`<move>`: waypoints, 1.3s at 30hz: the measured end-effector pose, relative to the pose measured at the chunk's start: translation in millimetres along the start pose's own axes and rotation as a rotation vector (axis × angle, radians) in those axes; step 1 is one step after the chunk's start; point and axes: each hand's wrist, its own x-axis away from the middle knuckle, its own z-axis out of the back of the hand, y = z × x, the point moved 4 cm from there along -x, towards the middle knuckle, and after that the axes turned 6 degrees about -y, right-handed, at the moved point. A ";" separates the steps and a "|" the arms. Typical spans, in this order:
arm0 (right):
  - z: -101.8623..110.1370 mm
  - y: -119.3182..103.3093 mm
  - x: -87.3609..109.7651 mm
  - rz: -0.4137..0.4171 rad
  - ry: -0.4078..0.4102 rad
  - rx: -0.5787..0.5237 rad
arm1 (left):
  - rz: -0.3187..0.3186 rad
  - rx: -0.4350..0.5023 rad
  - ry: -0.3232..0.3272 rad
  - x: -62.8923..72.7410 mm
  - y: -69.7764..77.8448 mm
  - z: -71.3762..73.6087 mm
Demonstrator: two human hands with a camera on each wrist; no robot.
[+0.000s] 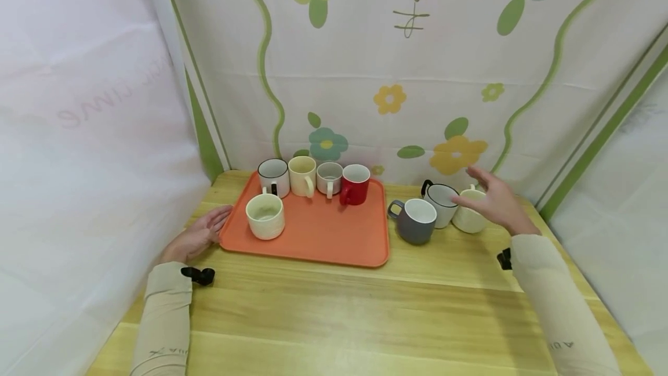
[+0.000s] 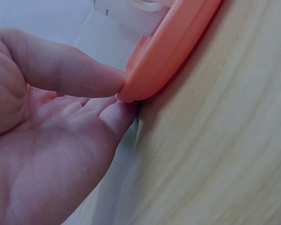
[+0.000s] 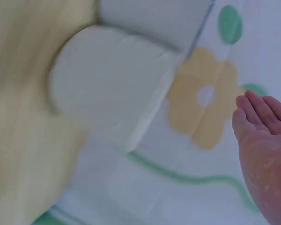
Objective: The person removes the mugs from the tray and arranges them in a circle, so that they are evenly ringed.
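Observation:
At the left edge of the orange tray [image 1: 334,242], my left hand [image 1: 198,235] pinches the rim; the left wrist view has the thumb [image 2: 79,70] on the rim and fingers partly hidden beside and under it. My right hand [image 1: 496,201] hovers with spread fingers over a cream mug [image 1: 469,222] right of the tray, holding nothing. Beside that mug stand a white mug with a black rim [image 1: 443,213] and a dark grey mug [image 1: 414,228]. The right wrist view shows the cream mug [image 3: 107,84] apart from the open hand [image 3: 267,145].
On the tray's back edge stand a black-rimmed white mug [image 1: 274,179], a pale yellow mug [image 1: 300,174], a light grey mug [image 1: 330,174] and a red mug [image 1: 357,190]. A cream mug [image 1: 266,222] sits front left. A patterned curtain [image 1: 355,62] hangs behind the wooden table [image 1: 323,312].

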 end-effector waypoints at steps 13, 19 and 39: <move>-75.9 -117.9 -54.3 0.259 -0.146 0.016 | 0.000 0.018 -0.003 1.5 0.7 -1.5; -136.5 -158.4 -72.4 0.310 -0.219 0.009 | 0.000 0.019 -0.002 3.3 1.2 -2.5; -290.2 -255.8 -90.1 0.326 -0.360 -0.156 | 0.010 0.032 0.006 1.7 3.9 -3.7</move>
